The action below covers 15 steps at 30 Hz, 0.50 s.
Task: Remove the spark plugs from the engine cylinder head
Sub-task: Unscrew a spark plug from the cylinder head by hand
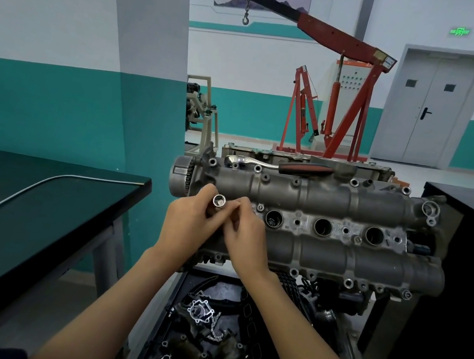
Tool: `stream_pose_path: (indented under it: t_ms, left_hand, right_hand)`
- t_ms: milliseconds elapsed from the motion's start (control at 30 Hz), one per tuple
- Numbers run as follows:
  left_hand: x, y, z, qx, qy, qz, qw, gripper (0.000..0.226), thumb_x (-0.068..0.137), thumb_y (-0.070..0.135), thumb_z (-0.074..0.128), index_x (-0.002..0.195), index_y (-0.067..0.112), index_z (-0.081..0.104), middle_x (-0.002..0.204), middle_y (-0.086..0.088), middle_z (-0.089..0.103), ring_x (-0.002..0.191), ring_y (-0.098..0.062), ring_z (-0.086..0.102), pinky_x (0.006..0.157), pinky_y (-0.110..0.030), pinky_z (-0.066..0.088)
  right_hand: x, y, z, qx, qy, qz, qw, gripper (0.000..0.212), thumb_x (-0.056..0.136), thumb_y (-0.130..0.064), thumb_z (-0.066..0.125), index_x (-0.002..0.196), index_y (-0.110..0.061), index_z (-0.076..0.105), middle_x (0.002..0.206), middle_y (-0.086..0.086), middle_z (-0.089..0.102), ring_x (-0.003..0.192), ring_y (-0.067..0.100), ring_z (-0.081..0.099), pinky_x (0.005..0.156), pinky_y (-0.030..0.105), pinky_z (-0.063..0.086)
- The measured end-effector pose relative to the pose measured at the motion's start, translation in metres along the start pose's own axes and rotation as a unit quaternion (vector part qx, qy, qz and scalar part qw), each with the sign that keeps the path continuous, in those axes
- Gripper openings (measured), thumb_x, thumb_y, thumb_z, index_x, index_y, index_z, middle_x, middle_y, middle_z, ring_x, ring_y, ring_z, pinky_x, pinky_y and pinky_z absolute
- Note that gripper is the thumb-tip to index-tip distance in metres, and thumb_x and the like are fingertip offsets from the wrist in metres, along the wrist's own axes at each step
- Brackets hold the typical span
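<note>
A head-worn camera looks down over two bare forearms reaching toward an engine in a workshop.

At nine o'clock, a dark-topped desk juts in, its near corner close to the engine's left end. A thin curved metal rod lies across it. Behind it stands a wide pillar painted white over teal.

At the centre, the left hand curls its grip around a silver spark plug socket, open end tilted toward the camera. The right hand touches it from the right, its fingers pinched at the socket's lower part. Both hands hover over the left end of the engine cylinder head, covering the leftmost plug well. Three open wells run to the right along the head's middle; whether plugs sit inside cannot be told.

At twelve o'clock, a ratchet wrench with a red and black handle rests on the head's far edge. Beyond it, across open floor, stands a red engine hoist, and a grey double door at two o'clock.

At three o'clock, a black cabinet stands close against the engine's right end. At six o'clock, under the arms, a black tray holds loose engine parts and gaskets.
</note>
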State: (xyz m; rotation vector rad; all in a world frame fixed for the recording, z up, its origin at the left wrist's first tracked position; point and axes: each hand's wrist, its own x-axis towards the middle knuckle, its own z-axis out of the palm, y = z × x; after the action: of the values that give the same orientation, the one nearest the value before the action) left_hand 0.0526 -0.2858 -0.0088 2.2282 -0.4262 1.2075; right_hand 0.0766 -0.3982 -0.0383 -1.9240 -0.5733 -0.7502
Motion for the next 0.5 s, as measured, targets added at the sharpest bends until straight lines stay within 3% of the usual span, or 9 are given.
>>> stream_pose_path:
  t_ms: [133,233,300,400,500]
  left_hand:
    - [-0.0012,0.0002,-0.0039,-0.025,-0.015,0.007,1.0,0.019,0.085,0.03,0.068,0.084,0.014,0.057,0.047,0.014,0.044,0.042,-0.002,0.044,0.044,-0.015,0.033]
    - [-0.0019,0.0006,-0.006,-0.008,-0.037,0.024,0.999,0.018,0.085,0.03,0.057,0.091,0.013,0.06,0.045,0.015,0.038,0.041,-0.004,0.041,0.044,-0.022,0.034]
    - [-0.0013,-0.0002,-0.0051,-0.002,-0.034,0.024,0.999,0.02,0.089,0.028,0.057,0.09,0.008,0.059,0.047,0.01,0.045,0.042,-0.014,0.048,0.043,-0.029,0.038]
    - [-0.0007,-0.0019,-0.0023,-0.001,-0.02,0.013,1.0,0.024,0.088,0.025,0.064,0.082,0.005,0.052,0.052,-0.003,0.055,0.046,-0.022,0.053,0.044,-0.038,0.043]
    - [-0.0004,0.0001,-0.0015,-0.003,-0.008,0.007,1.0,0.033,0.085,0.03,0.067,0.073,0.012,0.042,0.05,0.0,0.051,0.043,-0.02,0.048,0.042,-0.035,0.038]
  right_hand:
    - [-0.0009,0.0008,-0.002,0.003,-0.018,-0.027,0.999,0.007,0.092,-0.012,0.051,0.096,-0.007,0.054,0.076,0.004,0.063,0.067,0.018,0.059,0.062,0.042,0.048]
    - [-0.0009,0.0004,-0.0026,0.003,-0.019,-0.046,0.999,0.019,0.093,-0.011,0.049,0.109,-0.012,0.058,0.087,0.003,0.067,0.076,0.017,0.063,0.069,0.038,0.05]
    - [-0.0007,-0.0001,-0.0017,-0.002,-0.016,-0.053,0.998,0.024,0.094,-0.011,0.048,0.116,-0.014,0.057,0.09,0.002,0.068,0.079,0.016,0.063,0.07,0.034,0.05]
    - [0.0002,0.0014,0.0012,0.004,-0.004,-0.019,1.0,0.027,0.093,-0.016,0.052,0.12,-0.014,0.052,0.074,-0.009,0.058,0.066,0.003,0.055,0.062,0.024,0.045]
    - [0.0006,0.0028,0.0024,0.022,0.007,0.011,1.0,0.01,0.089,-0.017,0.058,0.097,-0.016,0.053,0.063,-0.011,0.048,0.056,0.002,0.046,0.054,0.02,0.038]
